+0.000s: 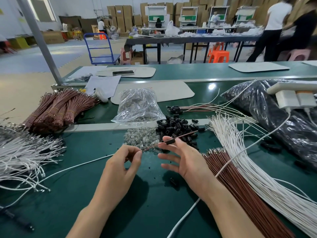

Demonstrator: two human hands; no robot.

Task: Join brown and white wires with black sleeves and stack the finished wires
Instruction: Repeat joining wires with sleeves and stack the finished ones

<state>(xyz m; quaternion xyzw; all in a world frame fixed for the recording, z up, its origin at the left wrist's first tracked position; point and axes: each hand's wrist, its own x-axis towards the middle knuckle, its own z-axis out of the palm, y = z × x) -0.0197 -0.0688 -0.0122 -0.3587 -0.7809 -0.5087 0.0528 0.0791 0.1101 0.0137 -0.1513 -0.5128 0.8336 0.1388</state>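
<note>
No words, nos. or brand names can be read anywhere. The white paper sheet [103, 85] at the back of the green table [154, 212] has rows of print, but it's too small & blurry to make out. The brown boxes [120, 14] by the far wall have pale stickers, and the flat white board [164, 91] has a faint red mark, but no letters show on them.

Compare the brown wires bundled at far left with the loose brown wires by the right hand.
The bundled brown wires are tied with yellow bands into tight bunches stacked together; the loose brown wires are unbound, fanned flat beside white wires. Both lie on the green table, share the colour and have metal-tipped ends.
</note>
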